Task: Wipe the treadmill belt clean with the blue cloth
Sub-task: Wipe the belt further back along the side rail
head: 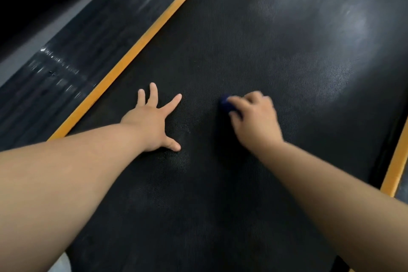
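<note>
Black textured rubber fills most of the frame: one treadmill belt (254, 55), running from the lower middle to the upper right. It is edged by two orange stripes, one long stripe (136, 48) along its left side and one short piece (395, 168) at the right edge of the frame. One ribbed dark side rail (72, 46) lies in the upper left beyond the long stripe. Two bare hands and one blue cloth (225, 104) are on the belt. The belt's surface is a fine dotted weave, with pale hazy patches in the upper right. The cloth is dark blue and bunched small, showing only as a patch just right of the frame's centre, against the belt. The right hand (256, 117) is blurred, its fingers curled over the cloth and gripping it. The left hand (152, 123) lies flat on the belt left of centre — fingers straight and spread, thumb out sideways, holding nothing — apart from the cloth.
</note>
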Demonstrator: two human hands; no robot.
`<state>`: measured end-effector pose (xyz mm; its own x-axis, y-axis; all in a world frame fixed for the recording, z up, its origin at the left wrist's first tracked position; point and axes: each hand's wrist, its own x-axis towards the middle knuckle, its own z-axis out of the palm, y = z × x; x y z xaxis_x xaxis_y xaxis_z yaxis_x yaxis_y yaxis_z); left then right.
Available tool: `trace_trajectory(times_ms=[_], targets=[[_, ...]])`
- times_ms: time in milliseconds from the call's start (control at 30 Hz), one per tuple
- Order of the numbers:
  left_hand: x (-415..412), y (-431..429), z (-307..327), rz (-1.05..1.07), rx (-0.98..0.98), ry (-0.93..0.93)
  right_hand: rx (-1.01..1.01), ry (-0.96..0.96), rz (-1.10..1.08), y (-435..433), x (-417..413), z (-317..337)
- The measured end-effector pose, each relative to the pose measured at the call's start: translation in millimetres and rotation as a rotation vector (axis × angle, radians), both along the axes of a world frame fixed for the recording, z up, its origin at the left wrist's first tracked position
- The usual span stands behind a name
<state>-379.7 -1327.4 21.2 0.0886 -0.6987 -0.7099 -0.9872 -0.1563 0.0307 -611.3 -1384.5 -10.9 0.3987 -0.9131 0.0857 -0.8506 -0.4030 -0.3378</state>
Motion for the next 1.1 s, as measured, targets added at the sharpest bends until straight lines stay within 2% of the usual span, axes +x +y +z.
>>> trace_trajectory(times_ms=[67,167,233,367,467,533,633,700,767,833,900,967,1000,1100], targets=[[0,-2,0,0.013,0.011,0.018,0.021,0.043,-0.218,-36,-15,5],[1,-2,2,0.03,0.024,0.044,0.081,0.092,-0.285,-42,-18,11],[2,-1,2,0.031,0.014,0.056,0.078,0.073,-0.202,-11,3,9],[4,-3,5,0.019,0.034,0.065,0.077,-0.009,0.114,57,50,5],[7,-3,8,0.015,0.055,0.078,0.069,0.008,0.272,42,49,3],[8,-2,7,0.008,0.038,0.072,0.001,0.03,0.159,12,39,0],[7,5,3,0.009,0.001,0.05,-0.004,0.073,-0.161,-34,24,1],[11,9,1,0.0,-0.035,0.067,0.037,0.095,-0.218,-41,27,5],[19,12,3,-0.008,-0.065,0.11,0.047,0.047,-0.128,-20,40,7],[31,13,5,-0.003,-0.113,0.125,0.046,0.001,0.102,19,56,3],[41,15,4,0.059,-0.153,0.064,0.09,-0.007,0.368,50,65,3],[47,18,1,0.164,-0.132,0.022,0.064,0.014,0.45,41,64,3],[49,18,0,0.185,-0.111,0.025,0.032,0.015,0.376,26,61,2],[50,15,-3,0.174,-0.063,0.033,0.025,0.038,-0.029,-35,46,4]])
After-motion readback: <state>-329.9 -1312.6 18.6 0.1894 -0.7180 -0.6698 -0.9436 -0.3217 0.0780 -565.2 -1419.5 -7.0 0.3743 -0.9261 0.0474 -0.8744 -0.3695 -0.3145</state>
